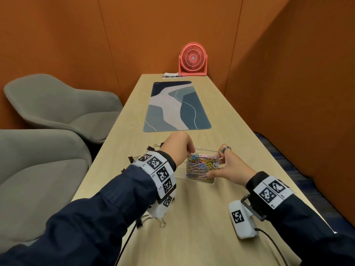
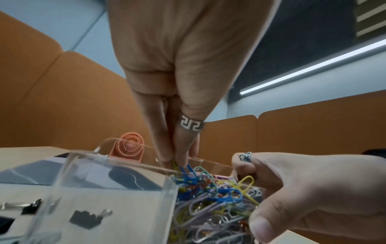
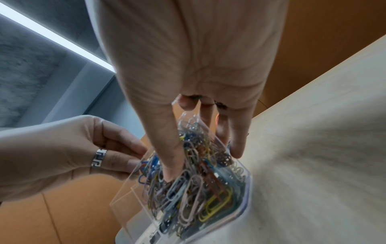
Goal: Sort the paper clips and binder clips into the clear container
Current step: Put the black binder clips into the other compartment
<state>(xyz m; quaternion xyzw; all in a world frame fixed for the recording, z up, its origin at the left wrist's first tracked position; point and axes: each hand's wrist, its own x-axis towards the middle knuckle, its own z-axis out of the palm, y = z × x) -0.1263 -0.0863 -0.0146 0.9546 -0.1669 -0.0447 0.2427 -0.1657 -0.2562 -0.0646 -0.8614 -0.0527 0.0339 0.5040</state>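
A clear container [image 1: 206, 150] stands on the wooden table, one compartment heaped with coloured paper clips [image 1: 199, 164]. My left hand [image 1: 190, 153] reaches over its left rim and pinches a few paper clips [image 2: 181, 166] at the top of the heap. My right hand [image 1: 216, 165] grips the container from the right, with the thumb [image 3: 167, 158] on the near wall and the fingers [image 3: 236, 142] round the far side. The other compartment [image 2: 117, 168] looks empty. Black binder clips [image 1: 132, 158] lie on the table left of the container, and more [image 1: 161, 221] lie under my left forearm.
A blue patterned desk mat [image 1: 176, 106] lies beyond the container, with a coral fan [image 1: 193, 59] at the table's far end. Grey chairs [image 1: 57, 104] stand along the table's left edge. Near my right wrist a white tagged device [image 1: 242, 217] with a cable rests.
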